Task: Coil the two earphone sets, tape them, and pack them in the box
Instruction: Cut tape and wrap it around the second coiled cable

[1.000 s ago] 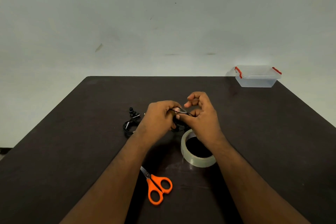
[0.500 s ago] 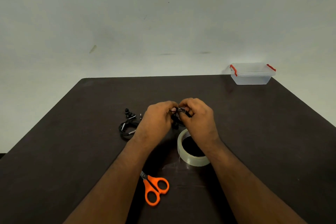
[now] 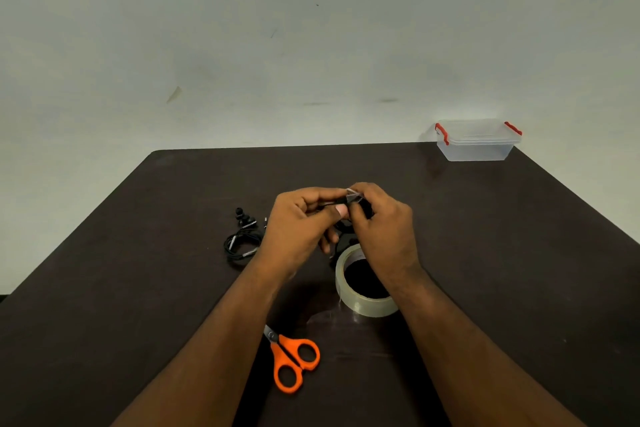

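My left hand (image 3: 299,222) and my right hand (image 3: 381,222) meet above the table and pinch a black coiled earphone set (image 3: 346,239), most of it hidden by my fingers. A small piece of clear tape (image 3: 354,197) sits on the cable between my fingertips. A second black earphone set (image 3: 242,241) lies coiled on the table to the left of my left hand. The clear tape roll (image 3: 363,302) lies flat under my right wrist. The clear plastic box (image 3: 476,142) with red clips stands closed at the far right corner.
Orange-handled scissors (image 3: 294,362) lie near the front, between my forearms. The dark table (image 3: 138,305) ends at a pale wall behind, and its left and right edges slope away.
My two hands have closed together over the earphone coil and the right fingers have curled onto the tape piece. The view shifted slightly.
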`<state>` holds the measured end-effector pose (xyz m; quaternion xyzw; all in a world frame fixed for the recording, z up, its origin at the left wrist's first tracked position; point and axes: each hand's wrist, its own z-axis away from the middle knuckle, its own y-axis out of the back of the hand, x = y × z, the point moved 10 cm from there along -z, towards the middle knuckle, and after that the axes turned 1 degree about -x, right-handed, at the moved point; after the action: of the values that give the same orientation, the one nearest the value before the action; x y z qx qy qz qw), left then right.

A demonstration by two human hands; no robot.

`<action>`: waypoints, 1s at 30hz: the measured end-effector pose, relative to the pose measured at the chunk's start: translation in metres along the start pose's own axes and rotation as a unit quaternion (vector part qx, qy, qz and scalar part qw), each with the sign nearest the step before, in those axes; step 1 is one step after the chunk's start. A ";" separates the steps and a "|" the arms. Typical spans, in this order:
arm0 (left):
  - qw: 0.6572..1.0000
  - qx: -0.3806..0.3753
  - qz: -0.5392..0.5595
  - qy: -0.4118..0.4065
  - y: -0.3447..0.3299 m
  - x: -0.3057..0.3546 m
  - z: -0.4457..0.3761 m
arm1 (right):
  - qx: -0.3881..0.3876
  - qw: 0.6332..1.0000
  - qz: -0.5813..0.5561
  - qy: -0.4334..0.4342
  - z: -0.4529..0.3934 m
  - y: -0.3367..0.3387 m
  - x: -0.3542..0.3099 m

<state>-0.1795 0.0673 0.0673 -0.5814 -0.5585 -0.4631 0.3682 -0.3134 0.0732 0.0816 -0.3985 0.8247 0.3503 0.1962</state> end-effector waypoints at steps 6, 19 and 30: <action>0.999 0.033 0.023 -0.002 0.008 -0.006 0.000 | -0.038 0.971 -0.196 -0.129 0.002 -0.010 0.023; 0.995 0.029 -0.049 -0.081 0.014 0.007 -0.001 | -0.112 0.838 -0.464 -0.264 0.008 -0.034 0.036; 0.973 0.035 -0.151 -0.171 0.010 0.015 0.003 | -0.045 0.877 -0.416 -0.237 0.004 -0.019 0.035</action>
<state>-0.1702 0.0742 0.0816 -0.5480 -0.7104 -0.3868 0.2133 -0.3192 0.0499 0.0494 -0.6178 0.4952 0.3575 0.4953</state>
